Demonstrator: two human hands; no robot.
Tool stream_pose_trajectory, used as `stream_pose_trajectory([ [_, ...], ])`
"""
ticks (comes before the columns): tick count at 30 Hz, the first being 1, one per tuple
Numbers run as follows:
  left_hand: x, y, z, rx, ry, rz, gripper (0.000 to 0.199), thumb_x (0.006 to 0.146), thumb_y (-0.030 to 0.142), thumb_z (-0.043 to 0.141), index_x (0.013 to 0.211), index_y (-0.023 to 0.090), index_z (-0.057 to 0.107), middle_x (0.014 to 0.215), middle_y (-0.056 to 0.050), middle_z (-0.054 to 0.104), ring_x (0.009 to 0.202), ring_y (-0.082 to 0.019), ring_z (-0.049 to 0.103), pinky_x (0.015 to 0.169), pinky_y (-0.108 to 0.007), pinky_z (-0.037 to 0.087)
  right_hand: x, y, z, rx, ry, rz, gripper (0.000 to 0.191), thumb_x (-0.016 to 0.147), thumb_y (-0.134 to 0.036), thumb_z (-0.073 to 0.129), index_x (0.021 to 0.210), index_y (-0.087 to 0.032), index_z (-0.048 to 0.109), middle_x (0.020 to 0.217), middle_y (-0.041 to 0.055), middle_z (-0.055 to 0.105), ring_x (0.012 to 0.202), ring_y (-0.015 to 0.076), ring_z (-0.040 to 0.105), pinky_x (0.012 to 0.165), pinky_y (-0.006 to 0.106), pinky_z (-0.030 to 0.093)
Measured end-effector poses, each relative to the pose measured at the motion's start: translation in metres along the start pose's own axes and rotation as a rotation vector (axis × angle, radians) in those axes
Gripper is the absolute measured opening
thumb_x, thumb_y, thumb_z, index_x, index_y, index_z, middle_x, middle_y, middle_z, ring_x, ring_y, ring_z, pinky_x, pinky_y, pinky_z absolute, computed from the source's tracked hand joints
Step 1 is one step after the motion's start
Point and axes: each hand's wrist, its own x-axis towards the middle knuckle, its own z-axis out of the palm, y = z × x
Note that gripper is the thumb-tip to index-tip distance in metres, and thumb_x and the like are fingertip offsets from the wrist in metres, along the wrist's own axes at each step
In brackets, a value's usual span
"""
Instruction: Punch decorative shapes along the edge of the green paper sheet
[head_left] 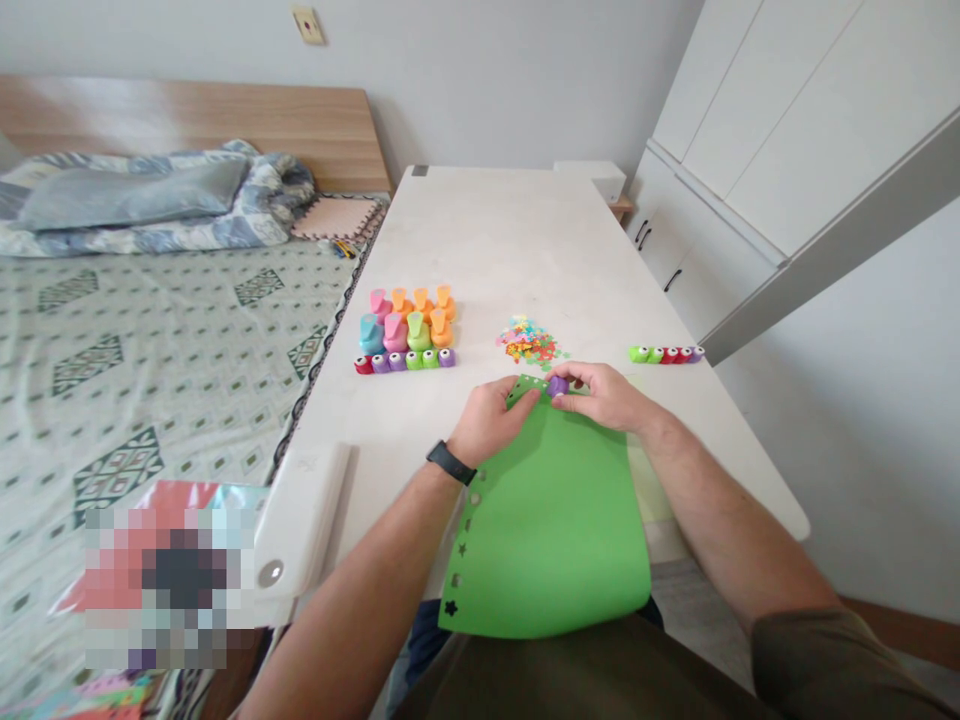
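Body of the wearer, seen from the head camera. Torso: olive-brown shirt (585,672), with a short sleeve (806,662) of the same cloth at the right arm. Left wrist: black strap-type wristband (451,463). Below the shirt: a dark blue garment (424,640), probably trousers. The left hand (489,422) and right hand (604,397) are bare.

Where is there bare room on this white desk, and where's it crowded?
The far white desktop is free, beyond the multicoloured plastic craft punches and the pile of small paper cutouts. A narrower gap separates that pile from the green-red-purple punch row. It's crowded at the left hand and right hand, over the green paper sheet.
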Motion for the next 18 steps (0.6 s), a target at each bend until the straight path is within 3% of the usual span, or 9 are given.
stream_pose_trajectory([
  [18, 0.0002, -0.0015, 0.0008, 0.015, -0.008, 0.002, 0.037, 0.097, 0.047, 0.053, 0.080, 0.016, 0.064, 0.066, 0.001, 0.060, 0.060, -0.012, 0.047, 0.056, -0.026, 0.029, 0.0021, 0.0025, 0.0050, -0.001, 0.031, 0.029, 0.025, 0.081, -0.031, 0.075, 0.103, -0.020, 0.072, 0.093, 0.0018, 0.071, 0.087, 0.0192, 0.062, 0.088, 0.033, 0.047],
])
